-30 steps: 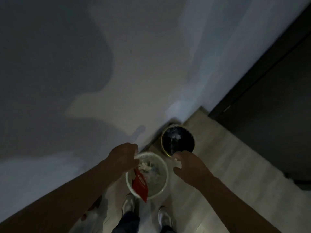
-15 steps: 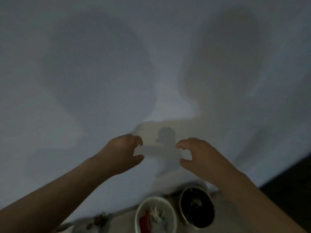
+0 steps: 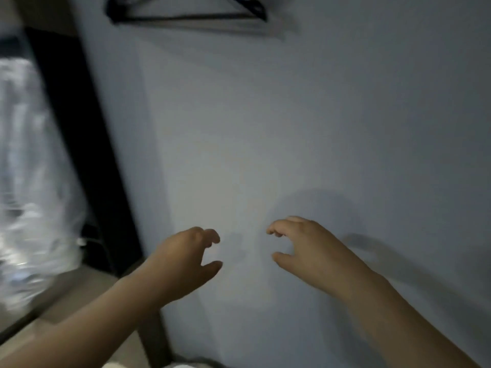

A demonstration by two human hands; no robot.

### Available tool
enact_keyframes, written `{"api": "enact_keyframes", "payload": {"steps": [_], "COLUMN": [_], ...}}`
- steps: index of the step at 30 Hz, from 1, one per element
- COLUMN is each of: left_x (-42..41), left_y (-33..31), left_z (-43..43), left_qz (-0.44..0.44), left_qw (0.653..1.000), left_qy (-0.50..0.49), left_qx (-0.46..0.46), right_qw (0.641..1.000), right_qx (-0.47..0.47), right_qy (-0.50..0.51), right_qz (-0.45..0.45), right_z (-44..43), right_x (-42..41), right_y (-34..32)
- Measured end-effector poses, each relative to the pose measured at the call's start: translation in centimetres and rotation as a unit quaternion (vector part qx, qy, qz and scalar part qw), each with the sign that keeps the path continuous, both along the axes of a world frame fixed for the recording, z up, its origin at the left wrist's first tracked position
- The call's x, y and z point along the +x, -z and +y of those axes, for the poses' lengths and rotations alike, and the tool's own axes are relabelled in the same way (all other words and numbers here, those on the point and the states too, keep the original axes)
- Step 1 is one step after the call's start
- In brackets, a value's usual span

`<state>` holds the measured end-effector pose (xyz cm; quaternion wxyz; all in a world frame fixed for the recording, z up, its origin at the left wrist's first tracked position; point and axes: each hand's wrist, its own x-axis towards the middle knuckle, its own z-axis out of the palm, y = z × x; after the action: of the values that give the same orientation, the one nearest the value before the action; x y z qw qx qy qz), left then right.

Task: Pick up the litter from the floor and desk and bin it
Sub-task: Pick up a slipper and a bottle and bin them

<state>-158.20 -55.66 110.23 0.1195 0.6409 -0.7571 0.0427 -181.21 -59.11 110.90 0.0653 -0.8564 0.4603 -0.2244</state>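
Compared with a second ago, the red wrapper that was pinched by the left hand (image 3: 186,258) over the white bin is no longer held. Half a second ago it was seen lying inside that bin, below both hands. Since then the view has been swung upward and to the left, so the two bins and the wrapper are now lost from sight. Only a pale curved sliver (image 3: 183,365) is left at the bottom edge, below the left forearm, and it cannot be told whether it is the bin's rim.

Both hands are raised side by side, well apart from each other. The left hand is released, its fingers loosely curled and its thumb spread, with nothing in it. The right hand (image 3: 310,251) is released in the same way, fingers hooked loosely and thumb out.

The picture is smeared by motion, and any writing is too blurred to be made out.

A plain pale wall (image 3: 292,115) is seen beyond both hands, and a soft shadow (image 3: 364,243) is cast on it just to the right of the right hand. High above the hands a black hanger (image 3: 186,17) is hung against the wall. To the left of the left hand a dark upright frame (image 3: 87,155) is seen, and further left a blurred clear plastic sheet (image 3: 29,181). Light floor (image 3: 79,296) is shown beneath the left forearm.
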Motion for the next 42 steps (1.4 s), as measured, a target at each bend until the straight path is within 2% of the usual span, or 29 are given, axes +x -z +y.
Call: {"api": "enact_keyframes", "payload": {"steps": [5,9,14,19,26,31,42], "left_x": [11.4,20.2,28.5,34.1,42.2,48.7,62.7], "left_y": [-1.0,-0.6,0.5,2.5,4.7,5.2,8.3], "left_z": [11.6,22.8,35.5,43.3,46.8,46.3,44.7], "left_qz": [0.002,0.02,0.033,0.069,0.084,0.085,0.131], "left_qw": [0.995,0.977,0.936,0.889,0.84,0.808,0.76], "left_qy": [-0.104,-0.213,-0.35,-0.452,-0.536,-0.583,-0.637], "left_qx": [-0.01,-0.007,-0.001,0.005,-0.003,0.001,0.021], "right_qw": [0.993,0.97,0.931,0.893,0.844,0.824,0.781], "right_qx": [-0.007,0.005,-0.001,0.006,0.011,0.024,0.032], "right_qy": [-0.118,-0.241,-0.362,-0.446,-0.527,-0.555,-0.605], "right_qz": [0.012,0.025,0.043,0.07,0.093,0.107,0.153], "right_z": [6.5,13.0,20.7,25.8,27.4,25.8,23.7], "right_x": [12.7,23.9,36.6,46.2,58.5,67.0,83.8], "right_y": [-0.8,-0.8,-0.2,1.4,3.3,3.8,6.4]}}
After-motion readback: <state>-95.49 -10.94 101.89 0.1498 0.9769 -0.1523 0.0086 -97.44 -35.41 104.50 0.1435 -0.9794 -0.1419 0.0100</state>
